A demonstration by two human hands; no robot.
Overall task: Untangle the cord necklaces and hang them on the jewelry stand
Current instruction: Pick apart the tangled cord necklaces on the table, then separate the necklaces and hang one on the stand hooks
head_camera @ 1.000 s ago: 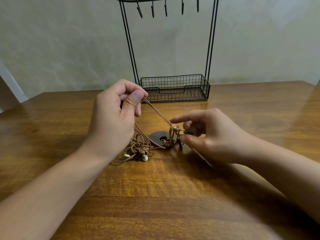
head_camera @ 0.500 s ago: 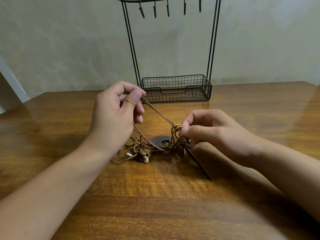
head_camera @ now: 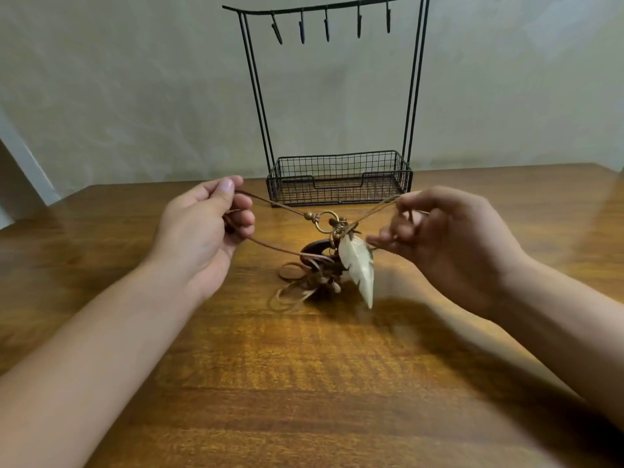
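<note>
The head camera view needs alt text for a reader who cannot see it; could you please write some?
Two bare hands, left hand and right hand, pull brown cords apart above a wooden table, lifting a tangle of cord necklaces with a pale leaf pendant. A black wire jewelry stand waits behind, hooks empty.

The right hand is motion-blurred — its fingertip grip is unclear; the cord tangle smears — strands indistinguishable.

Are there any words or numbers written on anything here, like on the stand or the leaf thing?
None: no words, numbers or signs show anywhere.
The jewelry stand is bare black wire.
The leaf pendant shows only notches along its edge, and it is blurred.
The wooden table has grain, no print.
</note>
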